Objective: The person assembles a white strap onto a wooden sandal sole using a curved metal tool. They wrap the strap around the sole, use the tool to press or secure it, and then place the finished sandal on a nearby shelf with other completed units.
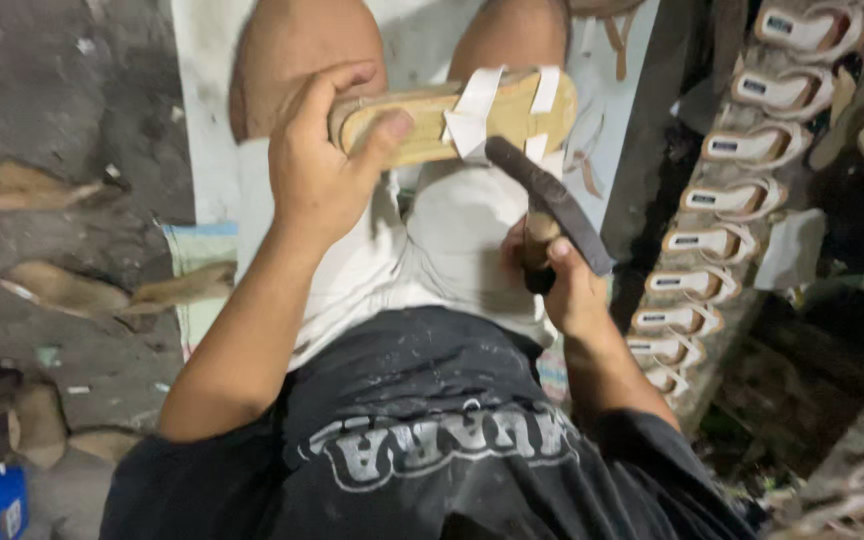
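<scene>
Underfoot lies grey, dirty concrete floor littered with tan offcuts, with a pale mat beneath the seated person's knees and a long row of finished sandals stacked at the right. Above the lap, the left hand clasps a tan sandal with white straps by its heel, while the right hand is closed around a dark tool (its head blurred, its kind hard to tell) touching the straps.
</scene>
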